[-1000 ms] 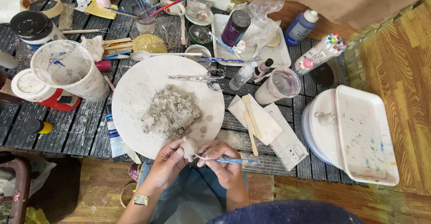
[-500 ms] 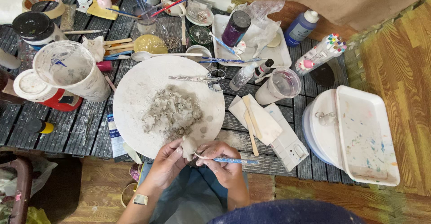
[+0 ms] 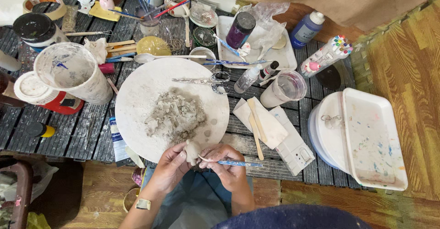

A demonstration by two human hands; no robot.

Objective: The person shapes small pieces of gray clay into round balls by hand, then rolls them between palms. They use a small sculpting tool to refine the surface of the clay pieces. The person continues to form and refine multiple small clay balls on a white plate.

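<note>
At six o'clock on the round white board, right at its near rim: left hand curled shut around a small grey clay lump, fingers wrapped under and behind it. Right hand just beside, at about three o'clock from the lump, pinched closed on a thin blue-handled tool — tip seemingly touching the lump, though too small to tell for sure; handle pointing off toward three o'clock. On the left wrist, a band.

Mid-board, at twelve o'clock from the hands, a heap of grey clay scraps, near the lump but apart from it. Farther up at one o'clock, scissors lying across the board's far rim.

At ten o'clock, well apart, a smeared white bucket tipped on its side. At two o'clock, flat wooden sticks resting on a white cloth — beyond them a clear plastic cup. At three o'clock, well apart, a paint-flecked white tray lying over a round white lid. Along the board's left rim at about nine o'clock, a paint tube on the dark slatted table.
</note>
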